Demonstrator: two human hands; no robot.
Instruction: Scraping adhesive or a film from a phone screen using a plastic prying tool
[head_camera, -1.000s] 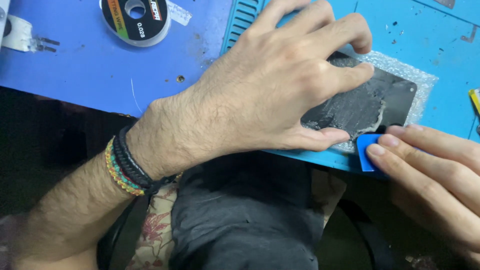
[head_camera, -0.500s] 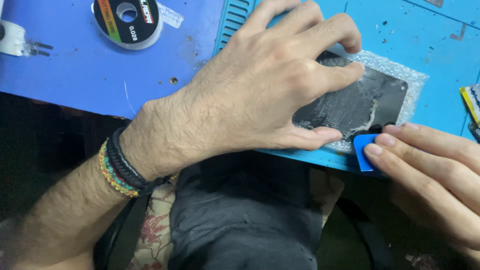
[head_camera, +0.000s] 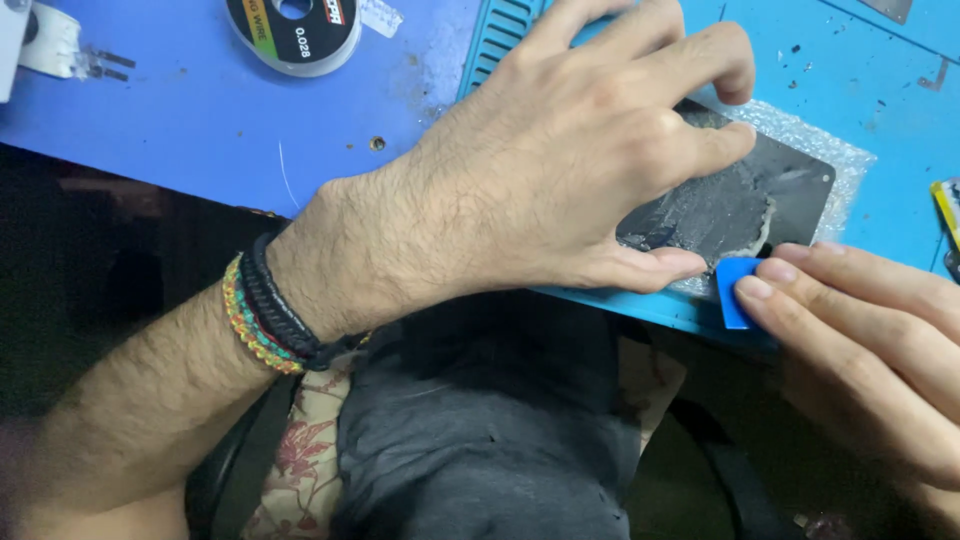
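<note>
Head view shows a flat dark rectangular panel with a rough grey, crumbled face (head_camera: 745, 205) lying on a sheet of clear bubble wrap (head_camera: 850, 165), near the front edge of a teal silicone work mat (head_camera: 850, 80). A small blue plastic pry pick (head_camera: 733, 290) touches the panel's near edge, where the grey layer is lifted. The right hand (head_camera: 870, 345) pinches this pick between thumb and fingertips, closed on it. The left hand (head_camera: 560, 170) lies spread flat over the panel's left part, fingers splayed and thumb along the near edge, pressing rather than gripping. Braided black and multicoloured bracelets (head_camera: 262, 318) circle the left wrist. Further left, on the blue surface (head_camera: 200, 110), sits a round spool of thin wire with a dark label (head_camera: 293, 28), well apart from the panel.
</note>
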